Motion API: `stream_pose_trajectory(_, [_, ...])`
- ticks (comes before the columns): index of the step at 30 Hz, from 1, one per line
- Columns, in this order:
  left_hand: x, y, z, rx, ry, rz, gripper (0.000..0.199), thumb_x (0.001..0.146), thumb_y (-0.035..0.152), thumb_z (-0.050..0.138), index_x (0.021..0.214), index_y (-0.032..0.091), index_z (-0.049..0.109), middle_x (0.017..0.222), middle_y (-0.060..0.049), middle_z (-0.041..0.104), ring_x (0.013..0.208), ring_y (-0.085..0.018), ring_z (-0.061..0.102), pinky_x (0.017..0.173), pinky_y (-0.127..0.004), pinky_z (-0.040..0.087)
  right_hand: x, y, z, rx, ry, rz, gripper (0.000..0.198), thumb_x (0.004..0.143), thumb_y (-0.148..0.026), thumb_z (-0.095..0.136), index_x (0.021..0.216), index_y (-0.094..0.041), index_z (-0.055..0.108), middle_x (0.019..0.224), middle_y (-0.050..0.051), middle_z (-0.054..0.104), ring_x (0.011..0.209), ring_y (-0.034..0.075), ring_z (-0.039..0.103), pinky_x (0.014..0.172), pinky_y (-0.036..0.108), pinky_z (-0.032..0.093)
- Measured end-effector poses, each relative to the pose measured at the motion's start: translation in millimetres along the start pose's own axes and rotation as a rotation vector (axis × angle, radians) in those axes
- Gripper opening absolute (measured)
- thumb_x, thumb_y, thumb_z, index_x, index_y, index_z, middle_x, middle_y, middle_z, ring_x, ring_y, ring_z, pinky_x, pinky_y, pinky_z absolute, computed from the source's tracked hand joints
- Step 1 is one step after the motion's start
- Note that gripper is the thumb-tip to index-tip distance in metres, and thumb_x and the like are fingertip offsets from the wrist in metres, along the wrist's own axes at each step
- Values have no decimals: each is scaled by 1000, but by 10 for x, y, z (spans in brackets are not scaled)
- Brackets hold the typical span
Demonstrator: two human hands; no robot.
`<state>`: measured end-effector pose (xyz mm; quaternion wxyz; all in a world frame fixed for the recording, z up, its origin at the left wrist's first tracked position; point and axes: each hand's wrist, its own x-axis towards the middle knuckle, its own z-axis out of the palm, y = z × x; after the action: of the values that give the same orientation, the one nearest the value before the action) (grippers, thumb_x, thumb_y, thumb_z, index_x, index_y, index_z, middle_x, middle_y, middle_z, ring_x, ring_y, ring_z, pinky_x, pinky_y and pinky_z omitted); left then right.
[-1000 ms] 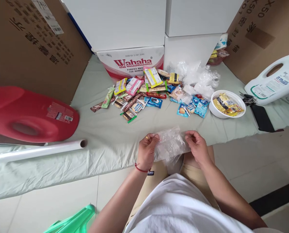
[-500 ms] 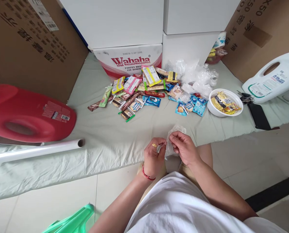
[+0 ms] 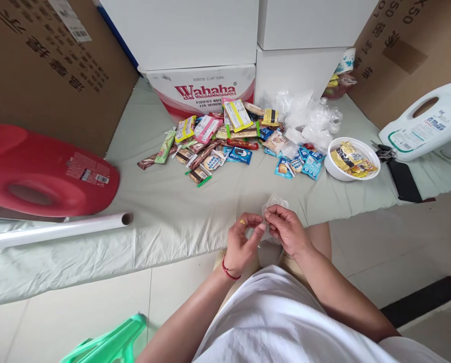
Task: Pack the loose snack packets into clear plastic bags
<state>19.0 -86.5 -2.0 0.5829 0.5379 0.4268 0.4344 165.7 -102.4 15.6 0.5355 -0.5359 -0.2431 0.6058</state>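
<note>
A crumpled clear plastic bag (image 3: 275, 202) hangs between my hands at the front edge of the covered surface. My right hand (image 3: 286, 228) pinches the bag with thumb and fingertips. My left hand (image 3: 243, 241), with a gold ring and a red bracelet, meets it from the left, thumb and forefinger closed at the bag's edge. The hands partly hide the bag. Beyond them lies a pile of wrapped snacks (image 3: 214, 143). Blue snack packets (image 3: 311, 166) lie further right, next to a white bowl (image 3: 329, 170) holding yellow packets.
Crumpled clear bags (image 3: 311, 118) are heaped behind the packets, before white boxes (image 3: 195, 35) and a Wahaha carton (image 3: 165, 88). A red jug (image 3: 59, 176) and a white roll (image 3: 59, 230) lie left. A white detergent bottle (image 3: 426, 121), keys and a black phone (image 3: 405, 181) are right.
My left hand has shifted slightly right, and its thumb and forefinger have moved closer to my right fingertips. The bag shows less between the hands. The snacks and bowl stay put.
</note>
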Motion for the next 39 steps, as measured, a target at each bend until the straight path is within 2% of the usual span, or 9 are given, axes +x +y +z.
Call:
stream_pose_trajectory(4, [11,-23,9,-140,2,-111,31,89,50,73,89,20,76,87,-6,72,84,-20,64,80,-31,51,18,43,1,53,-19,14,38,68,-49,88,72,-21,62,65,-5,48,58,9,38,49,23,34])
stream_pose_trajectory(9, [23,-88,19,-101,-5,-77,22,85,43,78,85,20,78,90,-6,70,82,-19,66,78,-31,54,-12,84,-10,109,-96,-9,41,75,-56,85,78,-22,63,72,-3,56,63,11,49,62,26,47])
stream_pose_trajectory(14, [22,-59,3,-241,41,-186,27,78,44,85,87,19,79,89,-7,73,80,-19,67,80,-33,56,-30,88,-72,88,-85,34,43,65,-46,95,89,-23,68,86,0,68,80,15,65,80,32,57])
stream_pose_trajectory(17, [10,-45,-13,-346,5,-211,30,81,48,83,88,19,79,99,-8,77,90,-21,70,89,-35,56,-8,102,-120,89,-59,32,41,66,-45,95,88,-22,69,85,1,71,80,16,68,82,34,59])
stream_pose_trajectory(20, [3,-61,-19,-388,-4,-216,32,86,53,77,89,20,78,99,-8,77,93,-21,70,90,-34,55,12,136,-145,72,-51,7,39,66,-44,95,86,-23,69,83,0,71,78,15,68,82,34,59])
stream_pose_trajectory(26, [36,-90,-8,-327,24,-256,26,75,45,87,83,20,80,93,-6,78,89,-21,70,89,-35,55,15,175,-160,18,-83,-37,34,75,-48,88,89,-24,69,87,1,71,80,16,66,84,35,57])
stream_pose_trajectory(31, [70,-58,-1,-394,-3,-304,27,75,45,86,81,20,80,96,-8,78,95,-23,70,92,-38,54,-15,205,-190,-211,-168,-268,31,80,-37,86,105,-27,70,103,3,66,95,18,63,91,36,55])
stream_pose_trajectory(35, [94,-33,20,-409,-27,-309,24,74,43,86,74,20,79,94,-7,77,93,-23,70,89,-36,55,-32,225,-201,-483,-148,-466,29,87,-26,78,114,-31,71,111,5,62,97,19,61,90,37,54])
stream_pose_trajectory(39, [116,-39,41,-435,4,-368,26,71,44,87,74,20,77,89,-6,77,92,-21,70,91,-36,56,-35,200,-208,-482,-143,-462,10,98,-34,66,103,-29,73,105,5,67,95,21,63,86,37,52])
